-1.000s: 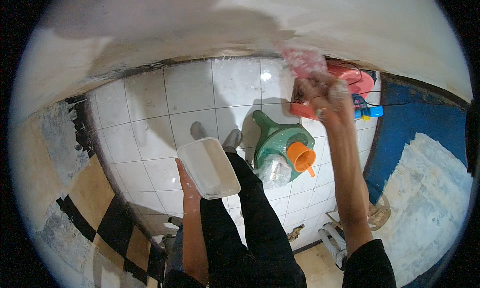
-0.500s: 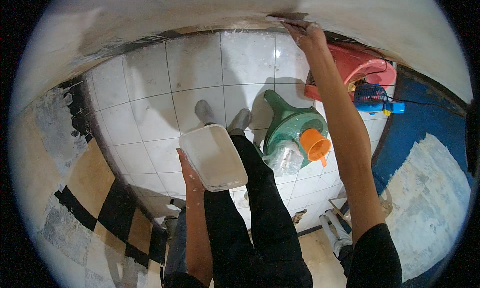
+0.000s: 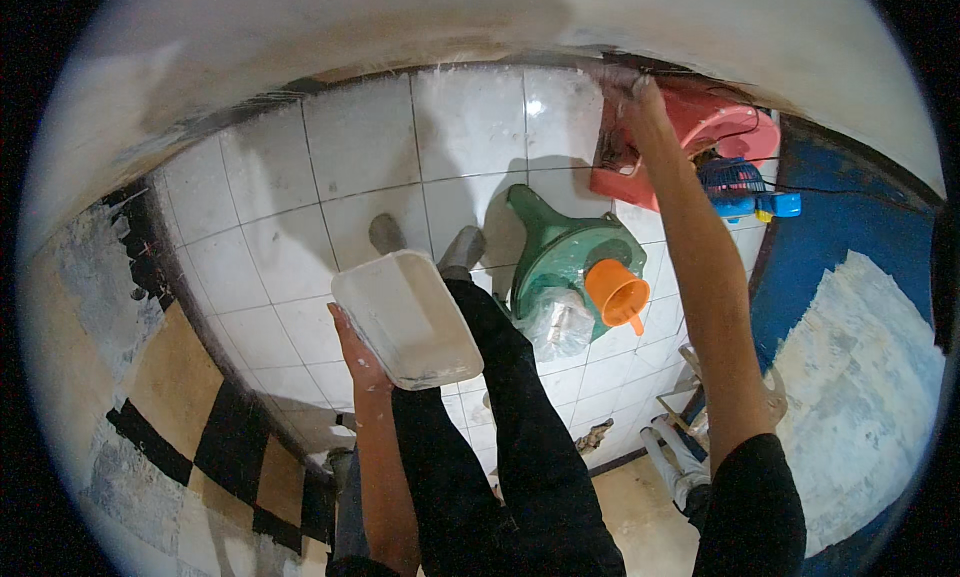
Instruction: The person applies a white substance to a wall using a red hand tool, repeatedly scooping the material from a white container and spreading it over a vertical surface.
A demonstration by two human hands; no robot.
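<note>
- Fingers (image 3: 338, 322) of the left hand (image 3: 364, 365) press along the left side of the white tray (image 3: 437, 365), clamped on it; the others I cannot make out, hidden beneath.
- From my remote view the tray is left of centre in the frame, over the dark trouser legs, open face toward the camera, with pale smears on its side.
- I judge it light and fairly stiff, likely plastic, perhaps flexing a little at the long edges; the smears could make it slippery. I would take hold with a palm under the base and fingers up one long side.
- Right hand (image 3: 632, 95) is blurred at the upper right of the frame, near the foot of the pale wall (image 3: 400, 22); I cannot tell whether its fingers are apart, together or closed on something.
- Beside that hand I see a red tub (image 3: 625, 185), with a blue fan (image 3: 735, 177) to its right.
- Right of centre, an orange mug (image 3: 617, 292) and a clear plastic bag (image 3: 560, 327) rest on a green stool (image 3: 540, 232).
</note>
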